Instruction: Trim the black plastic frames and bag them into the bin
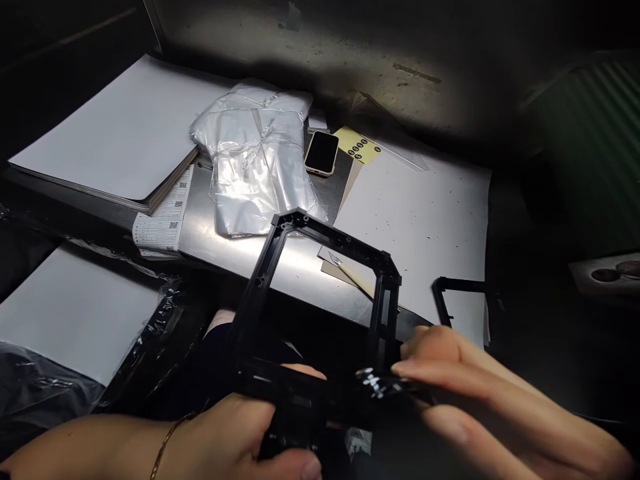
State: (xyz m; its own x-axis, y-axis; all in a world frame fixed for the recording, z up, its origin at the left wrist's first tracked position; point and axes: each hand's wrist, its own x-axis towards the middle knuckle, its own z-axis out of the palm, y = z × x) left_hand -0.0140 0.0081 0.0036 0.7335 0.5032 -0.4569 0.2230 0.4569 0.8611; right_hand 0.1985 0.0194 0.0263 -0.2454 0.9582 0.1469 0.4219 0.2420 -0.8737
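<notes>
A black plastic rectangular frame is held tilted over the near edge of the metal worktable. My left hand grips its near bar from below, fingers closed round it. My right hand pinches the frame's near right corner, where a small glossy black piece sits under the fingertips. What that piece is I cannot make out.
A bundle of clear plastic bags lies at the table's middle, a phone and yellow label sheet behind it. White sheets lie left, white paper with a craft knife right. Another black frame part rests there.
</notes>
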